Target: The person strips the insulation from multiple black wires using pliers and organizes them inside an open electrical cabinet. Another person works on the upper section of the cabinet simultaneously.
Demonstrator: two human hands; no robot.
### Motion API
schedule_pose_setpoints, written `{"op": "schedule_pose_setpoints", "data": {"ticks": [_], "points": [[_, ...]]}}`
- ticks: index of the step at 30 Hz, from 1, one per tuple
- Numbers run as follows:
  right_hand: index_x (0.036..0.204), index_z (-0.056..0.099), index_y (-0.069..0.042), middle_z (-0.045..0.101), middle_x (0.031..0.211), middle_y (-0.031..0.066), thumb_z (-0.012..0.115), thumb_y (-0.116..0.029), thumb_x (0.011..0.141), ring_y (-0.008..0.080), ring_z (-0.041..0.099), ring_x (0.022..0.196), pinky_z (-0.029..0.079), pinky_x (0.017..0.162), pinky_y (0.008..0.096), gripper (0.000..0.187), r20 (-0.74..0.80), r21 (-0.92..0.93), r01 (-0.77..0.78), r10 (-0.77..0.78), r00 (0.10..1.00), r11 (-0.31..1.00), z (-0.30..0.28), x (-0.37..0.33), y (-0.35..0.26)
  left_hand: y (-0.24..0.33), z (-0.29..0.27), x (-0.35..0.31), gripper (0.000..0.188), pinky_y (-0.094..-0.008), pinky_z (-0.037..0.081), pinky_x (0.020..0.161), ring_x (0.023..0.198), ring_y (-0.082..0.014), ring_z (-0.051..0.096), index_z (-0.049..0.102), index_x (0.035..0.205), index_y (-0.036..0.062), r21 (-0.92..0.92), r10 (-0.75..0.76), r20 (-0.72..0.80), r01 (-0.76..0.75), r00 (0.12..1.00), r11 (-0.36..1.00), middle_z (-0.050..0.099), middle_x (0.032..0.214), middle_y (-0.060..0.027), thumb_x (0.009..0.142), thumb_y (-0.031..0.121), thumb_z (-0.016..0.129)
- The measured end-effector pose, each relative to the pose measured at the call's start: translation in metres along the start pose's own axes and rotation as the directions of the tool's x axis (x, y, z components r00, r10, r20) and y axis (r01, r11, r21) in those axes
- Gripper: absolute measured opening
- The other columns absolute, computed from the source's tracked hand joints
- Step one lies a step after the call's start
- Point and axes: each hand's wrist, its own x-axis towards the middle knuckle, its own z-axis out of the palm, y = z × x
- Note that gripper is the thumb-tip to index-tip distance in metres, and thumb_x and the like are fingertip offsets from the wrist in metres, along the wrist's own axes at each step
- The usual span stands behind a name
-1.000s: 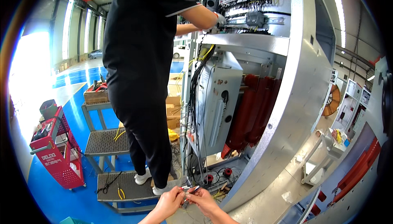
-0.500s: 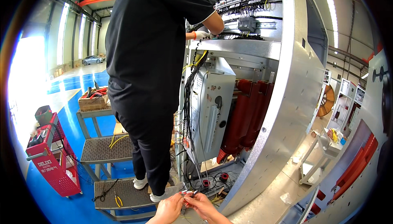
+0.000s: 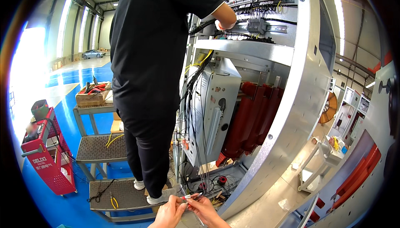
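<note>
At the lower middle, my left hand [image 3: 168, 212] and my right hand [image 3: 205, 209] meet with pinched fingertips in front of the cabinet's base. A thin wire-like piece with red and white ends [image 3: 191, 196] shows just above the fingertips; both hands seem to pinch it, though its exact kind is too small to make out. Behind it lie thin black wires [image 3: 208, 182] in the cabinet's bottom. A co-worker in black [image 3: 150, 61] stands on metal steps [image 3: 100, 149], one gloved hand [image 3: 223, 26] reaching into the wired upper compartment.
The open metal cabinet [image 3: 287, 115] holds dark red cylinders [image 3: 250, 119] and a grey mechanism box [image 3: 214, 111]. Yellow-handled pliers [image 3: 113, 201] lie on the lowest step. A red tool cart [image 3: 50, 157] stands left; a box of tools [image 3: 92, 97] tops the steps.
The view has shifted slightly. The co-worker's gloved hand has moved right and up inside the upper compartment. My hands stay together, fingertips still pinched around the small piece.
</note>
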Motion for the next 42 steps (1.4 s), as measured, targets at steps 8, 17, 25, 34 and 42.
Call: {"op": "schedule_pose_setpoints", "data": {"ticks": [8, 17, 25, 34, 42], "points": [[0.107, 0.064, 0.000, 0.065, 0.089, 0.0034, 0.065, -0.012, 0.094, 0.0102, 0.061, 0.077, 0.050, 0.069, 0.0239, 0.018, 0.045, -0.015, -0.036, 0.037, 0.998, 0.999, -0.021, 0.014, 0.021, -0.011, -0.001, 0.009, 0.010, -0.0436, 0.047, 0.061, 0.072, -0.0401, 0.061, 0.057, 0.087, -0.0009, 0.035, 0.173, -0.063, -0.171, 0.983, 0.985, 0.060, 0.077, -0.0198, 0.088, 0.007, 0.062], [0.109, 0.063, -0.001, 0.067, 0.090, 0.0047, 0.065, -0.012, 0.094, 0.0105, 0.062, 0.077, 0.052, 0.070, 0.0235, 0.019, 0.034, -0.030, -0.091, 0.092, 0.995, 0.995, -0.026, 0.016, 0.018, -0.013, -0.005, 0.012, 0.009, -0.0445, 0.048, 0.063, 0.072, -0.0409, 0.060, 0.060, 0.089, -0.0001, 0.021, 0.186, -0.030, -0.186, 0.982, 0.982, 0.058, 0.080, -0.0183, 0.088, 0.008, 0.062], [0.113, 0.061, -0.002, 0.066, 0.089, 0.0017, 0.065, -0.013, 0.094, 0.0063, 0.058, 0.073, 0.048, 0.067, 0.0214, 0.023, 0.054, -0.178, -0.028, 0.038, 0.998, 0.984, -0.031, 0.022, 0.020, -0.020, -0.003, 0.019, 0.013, -0.0447, 0.047, 0.061, 0.068, -0.0407, 0.060, 0.059, 0.084, -0.0005, 0.004, 0.113, 0.065, -0.113, 0.991, 0.994, 0.058, 0.073, -0.0188, 0.090, 0.011, 0.060], [0.104, 0.062, 0.000, 0.069, 0.094, 0.0077, 0.063, -0.011, 0.095, 0.0123, 0.067, 0.079, 0.054, 0.070, 0.0234, 0.014, 0.038, -0.012, -0.010, 0.010, 0.999, 1.000, -0.029, 0.013, 0.018, -0.017, -0.010, 0.025, 0.019, -0.0385, 0.041, 0.053, 0.056, -0.0314, 0.054, 0.057, 0.078, -0.0023, -0.061, 0.101, -0.038, -0.103, 0.994, 0.993, 0.055, 0.066, -0.0174, 0.089, 0.012, 0.062], [0.106, 0.059, -0.005, 0.064, 0.093, 0.0027, 0.067, -0.011, 0.093, 0.0109, 0.063, 0.079, 0.052, 0.071, 0.0231, 0.016, 0.065, 0.080, -0.081, 0.076, 0.995, 0.993, -0.018, 0.017, 0.027, -0.014, -0.008, 0.027, 0.021, -0.0393, 0.042, 0.054, 0.059, -0.0337, 0.056, 0.054, 0.076, -0.0019, -0.030, 0.147, -0.063, -0.149, 0.987, 0.988, 0.055, 0.066, -0.0181, 0.090, 0.011, 0.061]]}}
